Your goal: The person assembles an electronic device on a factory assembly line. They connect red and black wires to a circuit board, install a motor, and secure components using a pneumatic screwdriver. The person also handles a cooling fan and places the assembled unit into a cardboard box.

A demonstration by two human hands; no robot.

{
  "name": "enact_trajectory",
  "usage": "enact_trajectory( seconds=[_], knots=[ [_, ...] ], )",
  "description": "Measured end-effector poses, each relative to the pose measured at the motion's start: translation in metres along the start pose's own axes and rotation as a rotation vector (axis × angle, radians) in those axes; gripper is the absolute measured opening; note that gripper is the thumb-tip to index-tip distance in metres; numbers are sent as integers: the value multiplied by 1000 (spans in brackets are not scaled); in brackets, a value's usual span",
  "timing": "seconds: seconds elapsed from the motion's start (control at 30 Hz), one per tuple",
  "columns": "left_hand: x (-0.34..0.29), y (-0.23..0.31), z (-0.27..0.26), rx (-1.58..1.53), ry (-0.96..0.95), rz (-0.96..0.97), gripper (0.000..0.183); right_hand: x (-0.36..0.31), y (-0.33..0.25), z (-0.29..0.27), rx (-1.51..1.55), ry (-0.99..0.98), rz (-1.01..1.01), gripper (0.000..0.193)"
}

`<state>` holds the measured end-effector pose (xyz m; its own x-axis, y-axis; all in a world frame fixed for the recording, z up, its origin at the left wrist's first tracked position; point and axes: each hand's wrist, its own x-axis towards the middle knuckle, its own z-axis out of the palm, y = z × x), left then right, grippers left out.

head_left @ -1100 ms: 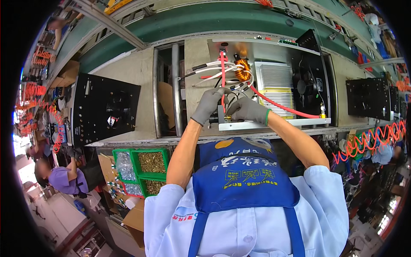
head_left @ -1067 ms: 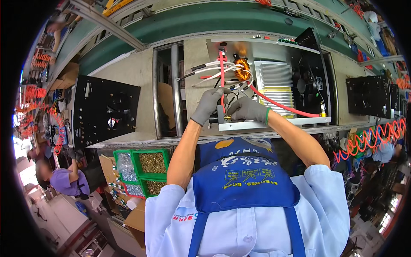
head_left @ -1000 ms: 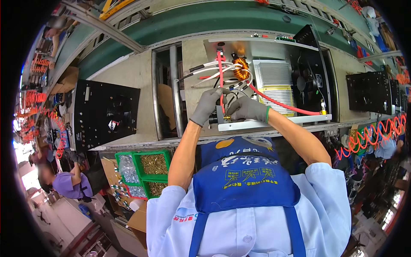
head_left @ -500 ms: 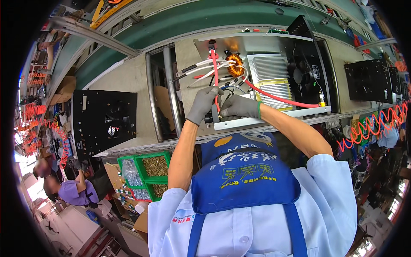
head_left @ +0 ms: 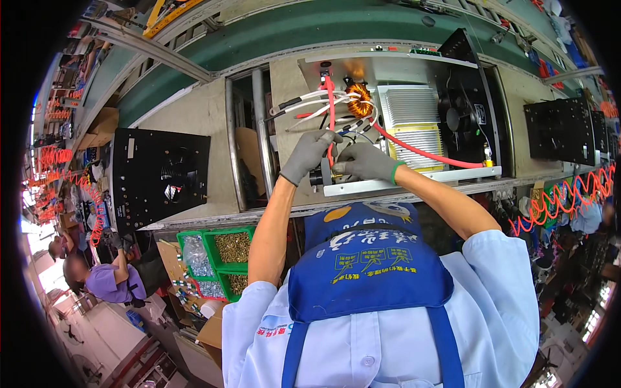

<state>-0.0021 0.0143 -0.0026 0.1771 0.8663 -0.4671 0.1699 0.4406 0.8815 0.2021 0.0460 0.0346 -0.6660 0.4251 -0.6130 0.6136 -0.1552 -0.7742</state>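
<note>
My gloved left hand (head_left: 312, 154) is closed round the lower part of a thick red cable (head_left: 331, 107) at the near left corner of an open metal chassis (head_left: 414, 176). Beside it, my gloved right hand (head_left: 366, 161) has its fingers pinched together by a black round fitting (head_left: 316, 176) at the chassis's near panel; whatever sits between the fingertips is hidden. Behind my hands lies a bundle of white wires (head_left: 310, 100), running to a copper-wound ring coil (head_left: 359, 101). Another red cable (head_left: 430, 154) curves right to a brass terminal (head_left: 488, 158).
Ribbed heatsinks (head_left: 409, 107) and a black fan (head_left: 460, 118) fill the chassis's right side. Black-panelled units stand left (head_left: 160, 178) and right (head_left: 559, 129). Metal rollers (head_left: 261, 132) cross the bench. Green bins (head_left: 226, 266) of small fasteners sit below left. A person in purple (head_left: 116, 282) is farther left.
The view has shifted slightly, so the chassis appears a little lower and to the right. Both hands stay at the same corner, with only small finger movement.
</note>
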Motion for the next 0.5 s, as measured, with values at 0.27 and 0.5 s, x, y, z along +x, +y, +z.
enact_trajectory(
  seconds=[0.27,0.5],
  knots=[
    [-1,0,2,23,17,48,43,4,-2,-5,-237,193,-96,47],
    [0,-2,1,20,19,23,38,9,0,2,-3,218,-68,48]
  ],
)
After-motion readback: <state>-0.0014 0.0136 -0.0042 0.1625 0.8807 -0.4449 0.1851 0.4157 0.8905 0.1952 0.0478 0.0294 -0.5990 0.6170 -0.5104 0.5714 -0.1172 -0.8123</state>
